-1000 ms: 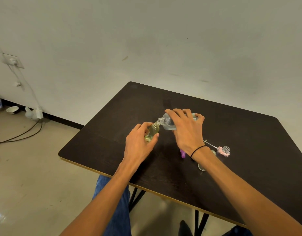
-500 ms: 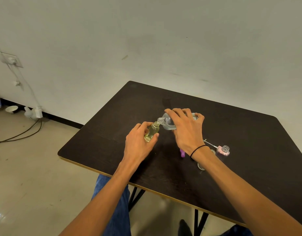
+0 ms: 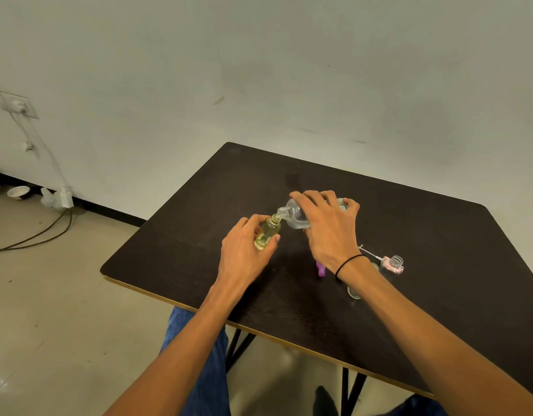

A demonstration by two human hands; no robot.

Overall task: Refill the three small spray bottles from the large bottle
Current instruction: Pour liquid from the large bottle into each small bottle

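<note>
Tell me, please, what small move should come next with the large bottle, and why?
Probably tip it back upright: the right hand holds the large bottle neck-down at the mouth of the small yellowish bottle gripped by the left hand, which already looks nearly full.

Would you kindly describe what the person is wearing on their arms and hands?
Both forearms are bare, with no sleeves showing up to the frame's edge. The left hand wears nothing visible. The right hand has no rings or gloves in view; a thin black band circles its wrist.
</note>
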